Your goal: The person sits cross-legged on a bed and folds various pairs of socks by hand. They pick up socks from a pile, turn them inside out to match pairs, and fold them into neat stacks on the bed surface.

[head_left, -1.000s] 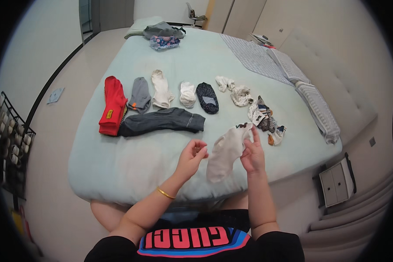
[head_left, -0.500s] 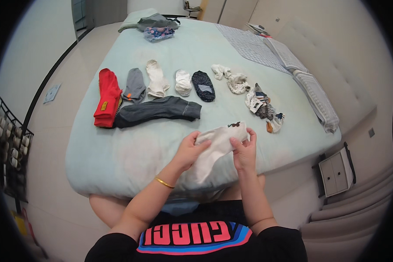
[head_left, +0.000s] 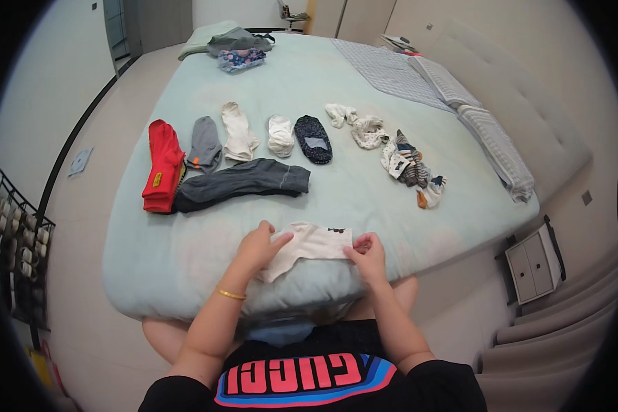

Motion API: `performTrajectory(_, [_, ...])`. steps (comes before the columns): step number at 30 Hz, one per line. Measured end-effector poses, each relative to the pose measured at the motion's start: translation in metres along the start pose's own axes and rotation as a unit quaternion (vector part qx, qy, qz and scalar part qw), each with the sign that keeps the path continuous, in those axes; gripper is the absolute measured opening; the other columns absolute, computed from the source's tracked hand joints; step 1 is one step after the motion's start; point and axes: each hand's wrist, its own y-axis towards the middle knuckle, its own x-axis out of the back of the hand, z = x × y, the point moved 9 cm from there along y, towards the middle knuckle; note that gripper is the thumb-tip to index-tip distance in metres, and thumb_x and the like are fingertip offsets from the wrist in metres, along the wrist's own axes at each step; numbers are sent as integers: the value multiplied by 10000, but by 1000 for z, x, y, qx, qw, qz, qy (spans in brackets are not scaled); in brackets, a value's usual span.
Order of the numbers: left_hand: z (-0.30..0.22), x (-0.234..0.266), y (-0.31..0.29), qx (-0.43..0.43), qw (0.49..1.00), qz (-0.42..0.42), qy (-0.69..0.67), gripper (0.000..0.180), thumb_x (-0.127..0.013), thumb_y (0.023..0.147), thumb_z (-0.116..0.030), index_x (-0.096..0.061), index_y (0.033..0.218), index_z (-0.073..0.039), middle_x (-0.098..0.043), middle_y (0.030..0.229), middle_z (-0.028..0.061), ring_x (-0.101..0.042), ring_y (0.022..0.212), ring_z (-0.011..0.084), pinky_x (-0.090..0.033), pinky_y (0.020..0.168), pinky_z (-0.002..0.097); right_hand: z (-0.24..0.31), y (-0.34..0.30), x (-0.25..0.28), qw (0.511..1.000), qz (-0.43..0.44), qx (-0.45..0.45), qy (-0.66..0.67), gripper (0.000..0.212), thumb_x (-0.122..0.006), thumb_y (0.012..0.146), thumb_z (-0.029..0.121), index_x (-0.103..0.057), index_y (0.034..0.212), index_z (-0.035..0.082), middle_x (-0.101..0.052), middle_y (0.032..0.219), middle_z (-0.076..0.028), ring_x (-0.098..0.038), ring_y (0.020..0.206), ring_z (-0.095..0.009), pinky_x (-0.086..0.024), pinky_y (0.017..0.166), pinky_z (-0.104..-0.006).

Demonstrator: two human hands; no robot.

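A white sock (head_left: 316,242) with a small dark motif near its cuff lies stretched out on the near edge of the bed. My left hand (head_left: 255,248) is at its foot end, thumb spread apart from the fingers and resting on the fabric; part of the foot is hidden behind the hand. At the cuff on the right, my right hand (head_left: 367,257) pinches the sock's edge between thumb and fingers. Beyond the hands lies a long dark grey sock (head_left: 244,184), with a folded red sock (head_left: 162,165) at its left end.
Farther back lie a grey sock (head_left: 204,143), white socks (head_left: 239,132), a rolled white pair (head_left: 280,136) and a dark speckled pair (head_left: 314,139). Several small patterned socks (head_left: 408,165) are heaped to the right. Clothes (head_left: 240,48) sit at the far end of the bed (head_left: 206,257).
The white sock has come down onto the bed, moving left, and now lies with its cuff to the right. Both hands moved left with it; the left hand's fingers have spread.
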Motion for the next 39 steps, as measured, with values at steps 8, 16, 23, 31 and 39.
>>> performTrajectory(8, [19, 13, -48, 45, 968, 93, -230, 626, -720, 684, -168, -395, 1191, 1, -577, 833, 119, -563, 700, 168, -461, 588, 290, 89, -3, -54, 923, 28, 285, -259, 412, -630, 735, 131, -444, 1088, 27, -486, 1092, -142, -487, 998, -278, -369, 897, -412])
performTrajectory(16, [57, 26, -55, 68, 943, 30, -326, 665, -659, 727, -30, -303, 1288, -23, -556, 796, 69, -519, 681, 98, -406, 532, 218, 48, -1, -142, 798, 154, 316, -490, 502, -397, 875, 326, -336, 1321, 104, -294, 1385, -118, -271, 1277, -280, -161, 1033, -502])
performTrajectory(23, [43, 24, -76, 58, 891, 70, -445, 653, -662, 726, -16, -311, 1277, -26, -571, 819, 74, -537, 696, 103, -446, 625, 226, 50, -3, -140, 805, 140, 308, -488, 493, -408, 870, 324, -360, 1309, 107, -302, 1382, -114, -275, 1276, -276, -162, 1031, -496])
performTrajectory(31, [48, 59, -99, 65, 970, -118, -204, 514, -650, 702, -21, -439, 1171, -16, -558, 982, 139, -584, 775, 218, -461, 694, 274, 50, -4, -140, 805, 132, 310, -489, 497, -411, 870, 331, -359, 1310, 106, -310, 1376, -120, -281, 1272, -279, -166, 1030, -492])
performTrajectory(39, [-20, -8, -91, -147, 953, -78, 253, 622, -558, 784, -406, -391, 1285, -77, -287, 1366, 194, -260, 1250, 396, -211, 994, 537, 45, 5, -118, 840, 115, 260, -463, 536, -403, 874, 387, -342, 1319, 93, -293, 1382, -134, -256, 1279, -295, -148, 1030, -506])
